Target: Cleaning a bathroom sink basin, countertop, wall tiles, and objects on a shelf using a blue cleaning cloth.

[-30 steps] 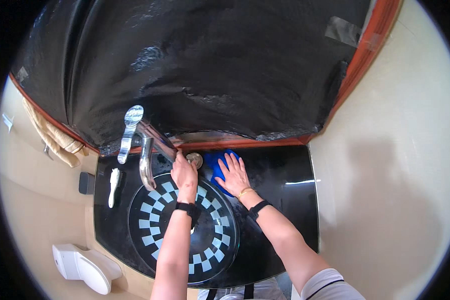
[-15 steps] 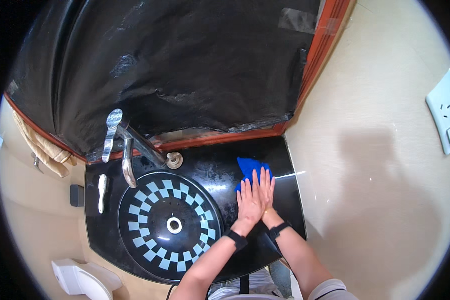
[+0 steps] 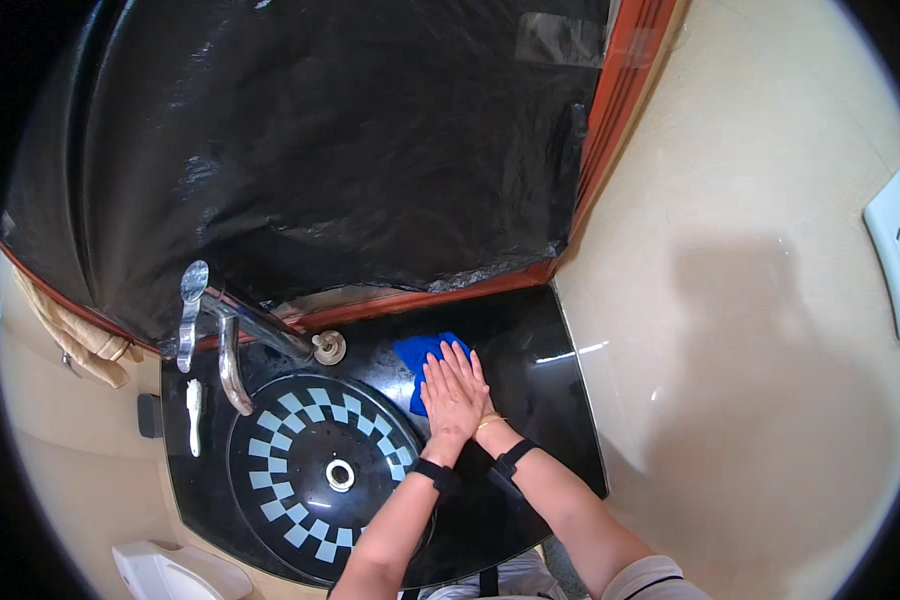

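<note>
A blue cloth (image 3: 415, 356) lies on the black countertop (image 3: 530, 400), just right of the checkered round basin (image 3: 280, 450). My right hand (image 3: 473, 372) lies flat on the cloth, fingers stretched toward the wall, with a gold bracelet at the wrist. My left hand (image 3: 448, 400) rests flat on top of the right hand, covering most of it. Both wrists wear dark bands. Most of the cloth is hidden under the hands.
A chrome tap (image 3: 228, 350) arches over the basin from the back left, with a round knob (image 3: 328, 346) beside it. A white toothbrush-like item (image 3: 194, 415) lies at the counter's left. Black plastic sheet (image 3: 350, 150) covers the wall. A beige tiled wall (image 3: 750, 350) stands at the right.
My left hand left the tap area and came down on top of my right hand. Both hands then slid the cloth leftward toward the basin.
</note>
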The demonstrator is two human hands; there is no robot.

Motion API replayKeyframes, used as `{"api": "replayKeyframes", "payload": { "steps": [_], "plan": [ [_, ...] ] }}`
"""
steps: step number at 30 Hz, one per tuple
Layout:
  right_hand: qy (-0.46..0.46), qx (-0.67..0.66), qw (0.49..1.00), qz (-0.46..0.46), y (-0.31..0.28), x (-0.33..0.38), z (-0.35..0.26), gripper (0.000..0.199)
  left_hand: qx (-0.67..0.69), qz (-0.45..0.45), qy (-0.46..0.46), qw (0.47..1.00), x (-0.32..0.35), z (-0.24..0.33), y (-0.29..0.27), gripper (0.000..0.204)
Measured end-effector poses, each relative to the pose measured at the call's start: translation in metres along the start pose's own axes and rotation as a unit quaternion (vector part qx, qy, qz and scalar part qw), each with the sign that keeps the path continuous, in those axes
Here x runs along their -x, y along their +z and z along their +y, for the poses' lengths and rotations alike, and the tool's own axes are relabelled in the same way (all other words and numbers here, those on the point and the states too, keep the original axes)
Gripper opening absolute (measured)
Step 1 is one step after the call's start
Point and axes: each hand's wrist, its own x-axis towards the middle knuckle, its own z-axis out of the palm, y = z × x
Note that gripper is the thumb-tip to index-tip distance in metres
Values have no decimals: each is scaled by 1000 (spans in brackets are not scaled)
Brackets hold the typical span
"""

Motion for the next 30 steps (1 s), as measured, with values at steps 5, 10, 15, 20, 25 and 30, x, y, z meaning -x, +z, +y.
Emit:
{"api": "replayKeyframes", "payload": {
  "steps": [5,10,15,20,25,30],
  "plan": [
    [53,23,998,-2,13,-13,28,56,10,-38,42,998,-29,15,-2,88],
    [114,115,986,-45,-2,-25,66,58,1,-72,126,989,-66,43,10,87],
    [183,96,975,-79,-17,-16,99,59,-36,-132,179,974,-91,79,21,89],
    [253,68,960,-101,-34,-7,93,59,-44,-181,207,960,-83,92,24,88],
    [323,36,939,-114,-60,48,67,60,-60,-223,247,941,-31,95,28,88],
    [376,43,918,-122,-78,157,24,60,-40,-272,261,925,44,95,17,85]
  ]
}}
